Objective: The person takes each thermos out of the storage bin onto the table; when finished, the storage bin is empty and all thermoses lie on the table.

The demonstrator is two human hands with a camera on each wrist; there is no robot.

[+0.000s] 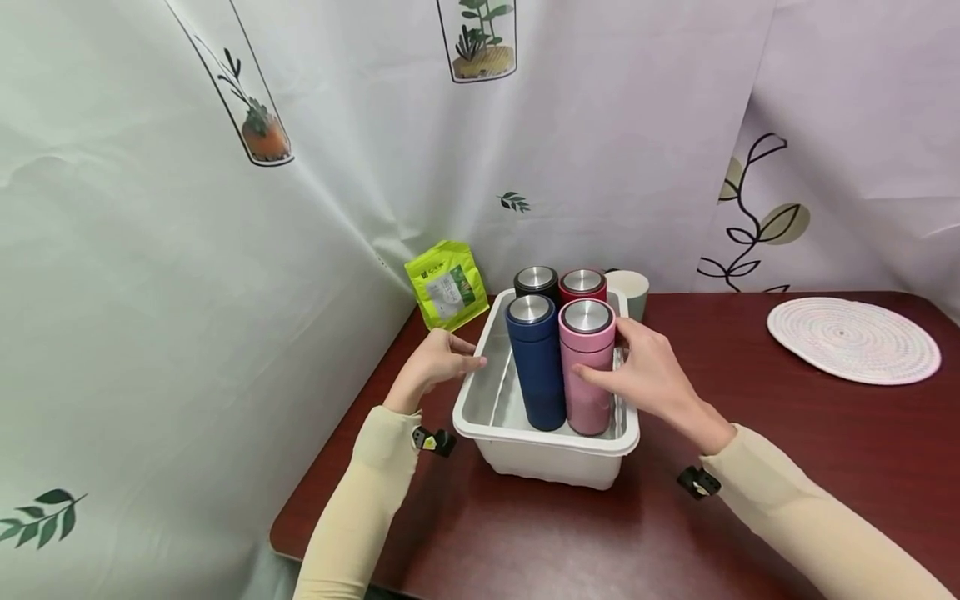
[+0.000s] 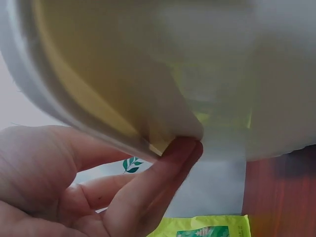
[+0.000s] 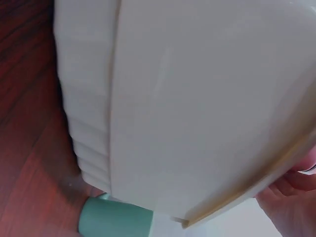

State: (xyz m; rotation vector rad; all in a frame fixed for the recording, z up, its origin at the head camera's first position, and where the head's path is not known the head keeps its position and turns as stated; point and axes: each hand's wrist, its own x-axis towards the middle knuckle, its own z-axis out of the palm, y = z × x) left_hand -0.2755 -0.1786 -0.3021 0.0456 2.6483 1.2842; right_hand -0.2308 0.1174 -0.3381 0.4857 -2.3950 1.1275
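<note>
Fingers (image 1: pixel 632 332) of the right hand (image 1: pixel 654 371) are wrapped round the pink bottle (image 1: pixel 587 352), upright within the white basin (image 1: pixel 551 462), whose rim (image 1: pixel 525 437) is pinched by the left hand (image 1: pixel 435 365), and the blue bottle (image 1: pixel 537 371) alongside could be toppled if the pink one were tilted.

One blue flask (image 1: pixel 542 375), one pink flask (image 1: pixel 588 354), one black flask (image 1: pixel 536 279) and one red flask (image 1: pixel 583 285) made four. There was one tub (image 1: pixel 547 461), one pouch (image 1: pixel 450 287), one cup (image 1: pixel 634 292), one mat (image 1: pixel 855 337) and one table (image 1: pixel 750 392). One left hand (image 1: pixel 438 364) and one right hand (image 1: pixel 654 367) made two. Wrist cameras (image 1: pixel 699 482) numbered two, printed jars (image 1: pixel 267 137) likewise two.
</note>
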